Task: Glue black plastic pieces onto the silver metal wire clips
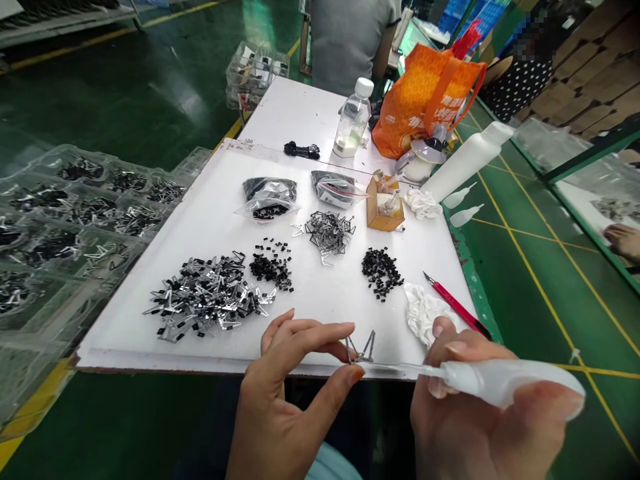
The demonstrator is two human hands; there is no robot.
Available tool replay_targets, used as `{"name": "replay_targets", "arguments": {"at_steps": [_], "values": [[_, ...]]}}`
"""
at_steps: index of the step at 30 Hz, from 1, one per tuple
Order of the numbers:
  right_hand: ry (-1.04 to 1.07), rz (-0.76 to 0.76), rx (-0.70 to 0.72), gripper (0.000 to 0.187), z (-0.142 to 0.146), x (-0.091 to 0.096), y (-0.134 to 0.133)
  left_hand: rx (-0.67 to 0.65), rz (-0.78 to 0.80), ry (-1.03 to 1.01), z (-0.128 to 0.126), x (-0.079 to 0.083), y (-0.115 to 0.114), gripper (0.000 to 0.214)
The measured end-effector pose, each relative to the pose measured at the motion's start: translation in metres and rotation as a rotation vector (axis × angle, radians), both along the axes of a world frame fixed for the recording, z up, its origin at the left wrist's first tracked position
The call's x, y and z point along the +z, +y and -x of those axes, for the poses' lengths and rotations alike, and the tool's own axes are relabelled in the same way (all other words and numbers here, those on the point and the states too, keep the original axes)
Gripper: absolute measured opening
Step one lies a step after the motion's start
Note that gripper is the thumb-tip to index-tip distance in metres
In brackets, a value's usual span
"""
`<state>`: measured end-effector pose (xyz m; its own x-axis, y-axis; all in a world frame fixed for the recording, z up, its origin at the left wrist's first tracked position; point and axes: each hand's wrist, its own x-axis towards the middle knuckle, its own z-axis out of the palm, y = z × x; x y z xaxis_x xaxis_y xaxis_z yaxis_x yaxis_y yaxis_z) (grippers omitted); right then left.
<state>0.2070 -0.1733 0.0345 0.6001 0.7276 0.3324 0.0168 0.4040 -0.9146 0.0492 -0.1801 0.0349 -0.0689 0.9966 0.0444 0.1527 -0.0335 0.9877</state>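
Between thumb and fingertips, my left hand (293, 393) pinches a small W-shaped metal clip (367, 348) just over the table's front edge. My right hand (480, 413) is wrapped around a white squeeze bottle (505, 381) with a long thin nozzle. The nozzle tip points left and meets the lower part of the clip, or comes very near it. Beyond my hands lie a pile of metal clips with black pieces (210, 293), a pile of bare metal clips (330, 233), and two heaps of small black pieces (273, 268), (381, 272).
A red utility knife (457, 307) and crumpled tissue (425, 312) lie at the right. Farther back are plastic bags (270, 193), a small wooden box (385, 210), a white bottle (470, 160), a clear bottle (353, 120) and an orange bag (425, 100). Clear trays (95, 267) stand left; people sit beyond.
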Motion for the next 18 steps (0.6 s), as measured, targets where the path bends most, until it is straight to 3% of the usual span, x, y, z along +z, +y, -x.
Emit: {"name": "replay_targets", "arguments": {"at_steps": [18], "values": [[0.0, 0.01, -0.012, 0.045, -0.0034, -0.0057, -0.0018, -0.02, -0.015, 0.026, 0.0006, -0.002, -0.0009, 0.04]]}}
